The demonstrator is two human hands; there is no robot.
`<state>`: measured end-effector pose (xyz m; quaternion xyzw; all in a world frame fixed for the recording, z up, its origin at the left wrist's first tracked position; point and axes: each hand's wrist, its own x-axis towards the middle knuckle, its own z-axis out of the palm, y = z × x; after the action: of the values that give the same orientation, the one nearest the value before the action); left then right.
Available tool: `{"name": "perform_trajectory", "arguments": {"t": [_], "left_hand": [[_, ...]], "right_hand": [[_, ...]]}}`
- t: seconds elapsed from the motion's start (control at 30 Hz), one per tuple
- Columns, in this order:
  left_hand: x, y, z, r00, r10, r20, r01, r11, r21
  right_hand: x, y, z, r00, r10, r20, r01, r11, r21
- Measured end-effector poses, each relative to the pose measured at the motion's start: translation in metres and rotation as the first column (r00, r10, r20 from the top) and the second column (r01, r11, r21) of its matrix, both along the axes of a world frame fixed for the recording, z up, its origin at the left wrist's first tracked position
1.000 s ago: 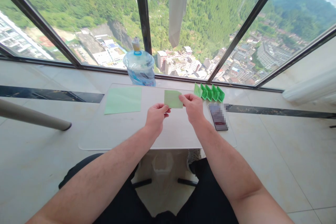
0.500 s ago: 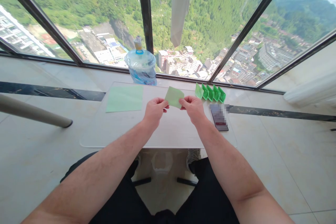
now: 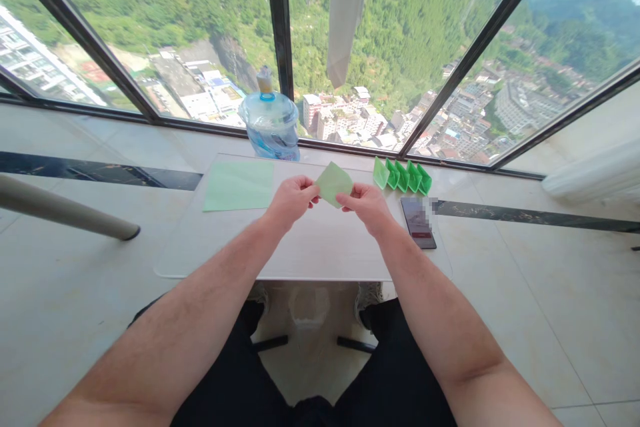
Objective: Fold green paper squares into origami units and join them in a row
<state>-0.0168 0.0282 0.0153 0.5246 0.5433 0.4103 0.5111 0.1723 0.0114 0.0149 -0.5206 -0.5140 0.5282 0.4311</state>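
Here, the left hand (image 3: 290, 200) is pinching the small pale green paper square (image 3: 334, 182) at its left corner, thumb and forefinger closing together on the edge while the other fingers are curling toward the palm. The right hand (image 3: 367, 203) is gripping the same square at its lower right edge, its thumb and fingertips likewise pressing together on the paper. The square is hanging in the air between the two hands, turned so that one corner is pointing up like a diamond, and it is hovering over the far half of the white rectangular tabletop (image 3: 310, 250) without touching it. A larger light green paper sheet (image 3: 239, 185) is lying flat on the table's far left part, apart from the left hand. A row of bright green folded paper pieces (image 3: 403, 175) is standing close together at the far right corner, near the right hand. On the near side of that row a dark smartphone (image 3: 418, 221) is lying face up, just beside the right wrist, its screen blurred. Beyond the table a clear blue plastic water jug (image 3: 270, 123) is standing upright by the dark-framed window, and a white cloth (image 3: 345, 7) is hanging down in front of the glass above it. Both bare forearms are reaching out over dark-trousered knees.
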Motion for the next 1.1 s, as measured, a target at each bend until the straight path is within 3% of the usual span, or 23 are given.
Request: {"name": "perform_trajectory", "arguments": {"t": [0.1, 0.17, 0.23, 0.3, 0.4, 0.5, 0.7, 0.83, 1.1], "left_hand": [[-0.01, 0.002, 0.004, 0.913, -0.304, -0.272, 0.306, 0.951, -0.035], [-0.013, 0.003, 0.004, 0.843, -0.35, -0.408, 0.383, 0.924, -0.001], [-0.014, 0.004, 0.003, 0.853, -0.285, -0.437, 0.355, 0.931, 0.086], [-0.013, 0.006, 0.001, 0.915, -0.197, -0.352, 0.261, 0.954, 0.146], [-0.011, 0.006, -0.002, 0.979, -0.144, -0.143, 0.158, 0.983, 0.089], [-0.01, 0.004, -0.006, 0.986, -0.166, -0.03, 0.167, 0.986, 0.019], [-0.009, 0.0, -0.021, 0.997, -0.071, 0.041, 0.07, 0.997, 0.02], [-0.007, -0.001, -0.023, 1.0, -0.002, 0.015, 0.001, 0.998, 0.066], [0.002, -0.006, -0.021, 0.994, -0.102, 0.036, 0.102, 0.995, 0.01]], "right_hand": [[0.008, 0.001, 0.003, 0.997, 0.079, -0.019, -0.078, 0.996, 0.05], [0.011, 0.001, 0.004, 0.989, 0.127, 0.076, -0.132, 0.989, 0.072], [0.011, 0.0, 0.002, 0.974, 0.131, 0.185, -0.146, 0.987, 0.068], [0.008, 0.0, -0.004, 0.977, 0.053, 0.206, -0.067, 0.996, 0.062], [0.002, 0.001, -0.013, 0.989, -0.124, 0.086, 0.119, 0.991, 0.06], [0.0, 0.002, -0.021, 0.979, -0.204, -0.002, 0.204, 0.979, 0.013], [0.004, -0.004, -0.021, 0.995, -0.088, -0.055, 0.084, 0.994, -0.064], [0.008, -0.004, -0.024, 0.996, -0.083, -0.026, 0.081, 0.995, -0.061], [0.01, -0.001, -0.027, 0.994, -0.101, -0.038, 0.099, 0.994, -0.041]]}}
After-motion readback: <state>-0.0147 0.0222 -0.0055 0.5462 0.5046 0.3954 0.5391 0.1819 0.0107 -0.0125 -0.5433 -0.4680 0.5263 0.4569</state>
